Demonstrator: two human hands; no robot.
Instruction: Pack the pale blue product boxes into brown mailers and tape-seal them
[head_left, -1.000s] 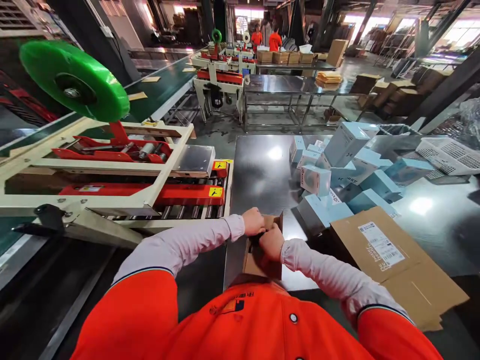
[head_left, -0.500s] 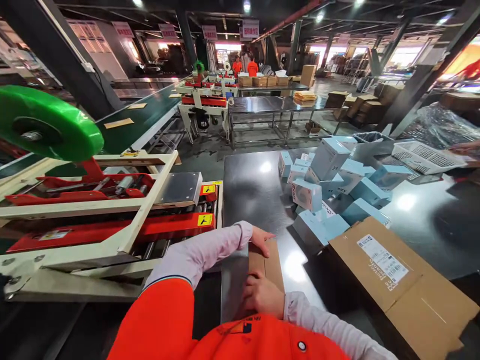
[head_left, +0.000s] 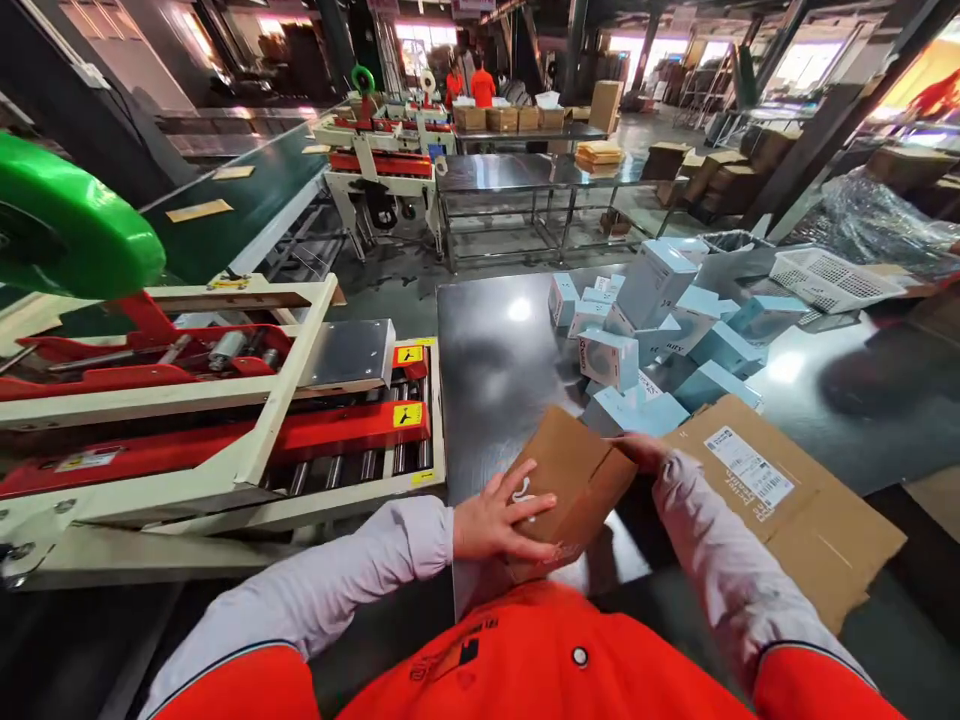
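Observation:
In front of my chest a small brown cardboard box (head_left: 571,480) is tilted at an angle above the steel table (head_left: 480,350). My left hand (head_left: 504,515) presses against its near left face, fingers spread, steadying the box. A white printed mark shows beside those fingers. At the box's upper right corner, my right hand (head_left: 639,452) grips the edge; its fingertips are partly hidden. Just right of that hand rests a flattened cardboard carton (head_left: 787,490) bearing a white shipping label (head_left: 750,465). Beyond the box lies a heap of light blue product boxes (head_left: 609,358).
On the left stands a carton-sealing machine (head_left: 360,430) with red rails, rollers and a green tape roll (head_left: 75,220). A white perforated basket (head_left: 832,280) sits at the table's far right. Behind are a green conveyor belt (head_left: 247,200) and two people in orange (head_left: 481,88).
The cardboard box has gone from lying flat to being tilted and turned. My right hand has moved to its far right edge, my left hand to its near left face. The view has tipped down.

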